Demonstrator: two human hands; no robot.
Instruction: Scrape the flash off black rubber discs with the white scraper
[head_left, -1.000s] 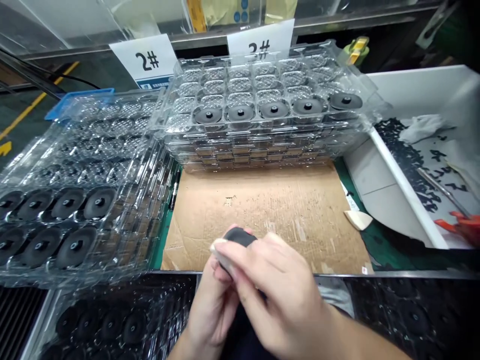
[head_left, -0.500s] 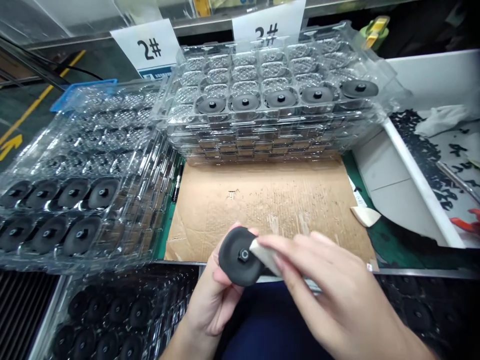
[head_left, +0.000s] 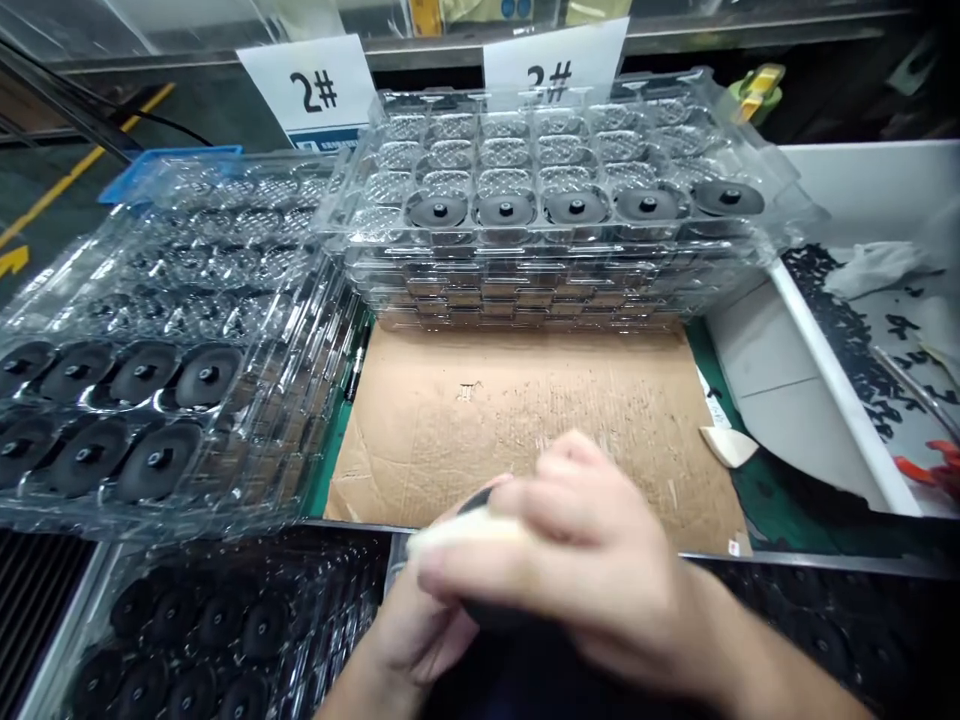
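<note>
Low in front of me, my left hand [head_left: 420,622] is closed round a black rounded disc [head_left: 475,499]. Most of the disc is hidden behind my right hand [head_left: 592,555], which is blurred by motion. Pinched in the right hand's fingers is a cream-white wedge [head_left: 469,530], lying across the disc; it looks like a sponge, and I cannot tell exactly where it touches. Both hands are over the front edge of a cardboard sheet [head_left: 517,400]. A similar cream wedge [head_left: 729,446] lies at the sheet's right edge.
Stacked clear trays [head_left: 525,245] stand behind the cardboard, the top one with several black discs in its front row. More clear trays [head_left: 262,350] with discs are at left, others below. At right, a white bin [head_left: 832,370] holds small black pieces and a red-handled tool [head_left: 934,465].
My right hand has moved left with the wedge, across the disc, and now covers most of it. The left hand keeps its hold. The whole view has shifted slightly.
</note>
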